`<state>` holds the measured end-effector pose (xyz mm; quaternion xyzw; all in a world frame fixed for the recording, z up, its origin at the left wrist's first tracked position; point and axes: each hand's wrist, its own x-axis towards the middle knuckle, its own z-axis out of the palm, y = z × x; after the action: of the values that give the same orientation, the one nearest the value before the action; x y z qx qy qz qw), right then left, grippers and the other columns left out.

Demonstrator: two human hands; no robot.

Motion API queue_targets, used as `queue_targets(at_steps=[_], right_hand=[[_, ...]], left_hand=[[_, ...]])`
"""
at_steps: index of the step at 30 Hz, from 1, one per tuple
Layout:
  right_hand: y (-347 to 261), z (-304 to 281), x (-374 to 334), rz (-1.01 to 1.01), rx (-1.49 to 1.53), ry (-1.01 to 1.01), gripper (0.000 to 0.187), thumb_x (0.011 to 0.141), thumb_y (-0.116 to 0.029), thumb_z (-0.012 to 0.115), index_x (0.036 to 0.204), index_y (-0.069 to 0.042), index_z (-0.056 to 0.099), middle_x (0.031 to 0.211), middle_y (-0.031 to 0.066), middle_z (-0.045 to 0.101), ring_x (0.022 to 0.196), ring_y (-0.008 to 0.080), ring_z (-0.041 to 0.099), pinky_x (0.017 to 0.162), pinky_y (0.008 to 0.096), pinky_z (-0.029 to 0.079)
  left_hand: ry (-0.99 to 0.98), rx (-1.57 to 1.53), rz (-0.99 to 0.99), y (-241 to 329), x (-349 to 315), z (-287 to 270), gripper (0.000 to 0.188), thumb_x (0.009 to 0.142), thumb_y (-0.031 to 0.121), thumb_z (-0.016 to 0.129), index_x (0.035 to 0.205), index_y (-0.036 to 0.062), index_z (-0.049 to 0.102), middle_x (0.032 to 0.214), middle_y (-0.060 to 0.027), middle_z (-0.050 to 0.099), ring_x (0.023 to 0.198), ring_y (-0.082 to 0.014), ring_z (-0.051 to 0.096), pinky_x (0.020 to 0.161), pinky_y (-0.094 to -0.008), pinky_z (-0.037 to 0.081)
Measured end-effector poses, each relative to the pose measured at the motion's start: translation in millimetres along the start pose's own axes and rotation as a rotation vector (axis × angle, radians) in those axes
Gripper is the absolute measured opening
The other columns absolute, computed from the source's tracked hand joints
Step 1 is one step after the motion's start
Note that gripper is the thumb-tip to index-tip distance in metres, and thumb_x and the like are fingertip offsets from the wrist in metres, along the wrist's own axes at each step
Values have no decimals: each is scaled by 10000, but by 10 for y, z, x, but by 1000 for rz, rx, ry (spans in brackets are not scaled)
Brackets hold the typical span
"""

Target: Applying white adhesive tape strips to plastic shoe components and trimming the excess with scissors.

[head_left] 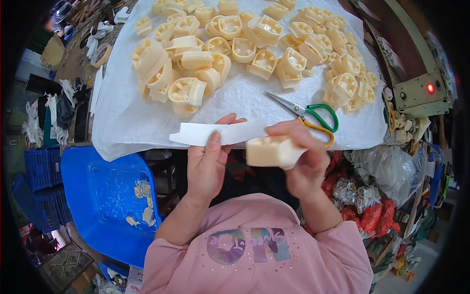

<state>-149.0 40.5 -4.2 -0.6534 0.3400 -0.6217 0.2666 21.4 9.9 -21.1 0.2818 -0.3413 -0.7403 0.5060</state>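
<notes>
My left hand [211,159] pinches a curved white strip [203,134] between thumb and fingers, above the near edge of the table. The strip looks smooth and flexible, and its right end reaches toward my right hand [306,159]. In that hand is a cream plastic shoe heel [267,153], held with its broad side outward; the fingers are slightly blurred. Just beyond the right hand lie scissors [306,113] with one green and one yellow handle, blades apart. Many similar cream shoe heels [227,27] are heaped across the far part of the table.
A white woven sheet [120,98] covers the table. At the left stands a blue plastic chair [81,196] with small scraps on its seat. On the right are a machine box [423,93] with a lit red lamp, clear plastic bags [391,169] and red bags [377,218].
</notes>
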Motion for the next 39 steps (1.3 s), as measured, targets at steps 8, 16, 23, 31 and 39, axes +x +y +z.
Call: queue_targets(at_steps=[8,16,23,31,39], right_hand=[[147,198,-75,-247,-235,67,548,668,181,445,1151,-77,465,1075,196,579,903,340,584,748,402,500],[138,153,-88,-246,-259,47,557,675,182,463,1165,-83,467,1074,182,583,909,334,580,747,398,502],[110,165,-36,-242,-343,75,503,704,141,522,1154,-80,486,1049,157,594,868,312,572,701,367,493],[106,115,-54,-296,-657,80,513,654,26,642,1124,-119,499,999,66,637,718,239,463,710,403,308],[-6,1,-53,-232,-749,-1,429,599,-98,696,1007,-191,602,916,20,596,757,228,461,747,422,249]], left_hand=[[-127,-25,-46,122,-106,216,443,998,237,332,1296,-86,385,1277,-174,494,1101,-191,549,901,-304,474],[-148,-18,-68,139,-126,254,459,996,256,335,1293,-90,391,1290,-169,486,1084,-177,557,859,-271,489],[-102,68,-40,162,-157,326,468,1003,266,301,1306,-84,369,1295,-171,477,1111,-188,540,907,-287,464],[-117,204,22,139,-199,317,488,1009,287,257,1319,-80,347,1298,-189,466,1143,-216,518,933,-303,447],[55,424,142,188,-163,54,385,998,213,367,1137,-115,513,1082,-188,598,977,-227,613,853,-325,511]])
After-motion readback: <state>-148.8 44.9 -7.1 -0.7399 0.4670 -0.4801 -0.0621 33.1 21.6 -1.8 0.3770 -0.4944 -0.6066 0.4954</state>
